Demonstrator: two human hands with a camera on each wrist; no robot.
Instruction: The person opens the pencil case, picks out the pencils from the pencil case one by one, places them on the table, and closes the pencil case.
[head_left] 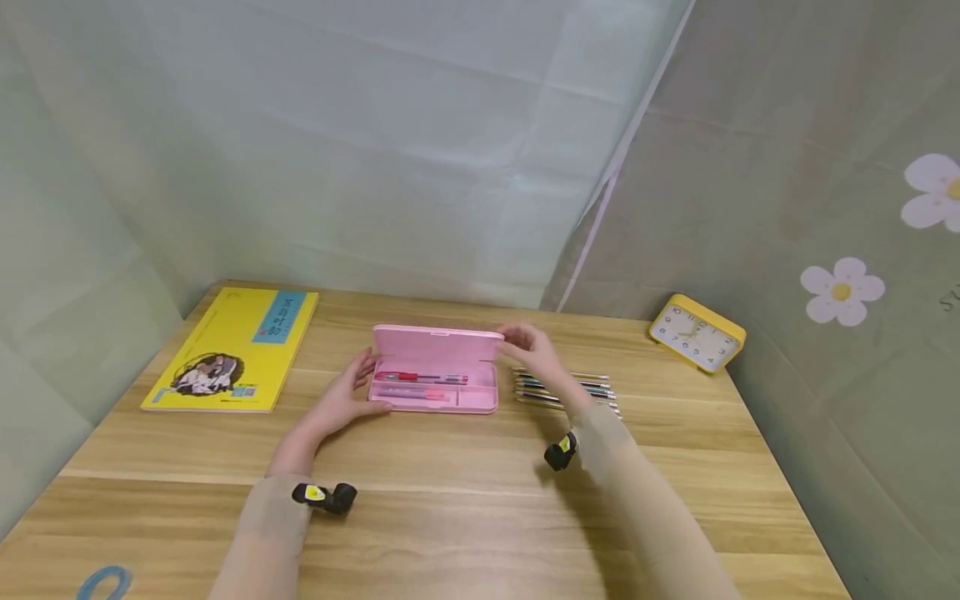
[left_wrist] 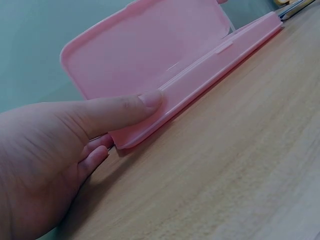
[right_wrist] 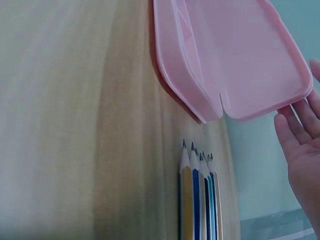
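Note:
A pink pencil case (head_left: 476, 400) lies on the table with its lid (head_left: 438, 346) raised. In it are a red pen (head_left: 408, 377) and a clear pen with a pinkish end (head_left: 412, 393). My left hand (head_left: 343, 404) grips the case's left end; in the left wrist view its thumb (left_wrist: 135, 107) presses the front wall. At the lid's upper right corner, my right hand (head_left: 534, 350) touches the edge. Its fingers (right_wrist: 285, 132) look fairly straight in the right wrist view, and the lid partly hides them.
Several pencils (head_left: 555, 396) lie side by side right of the case, beneath my right forearm. A yellow book (head_left: 232, 350) is at the left, a yellow alarm clock (head_left: 697, 333) at the far right. Part of a blue ring (head_left: 105, 577) shows at the near left. Curtains hang behind the table.

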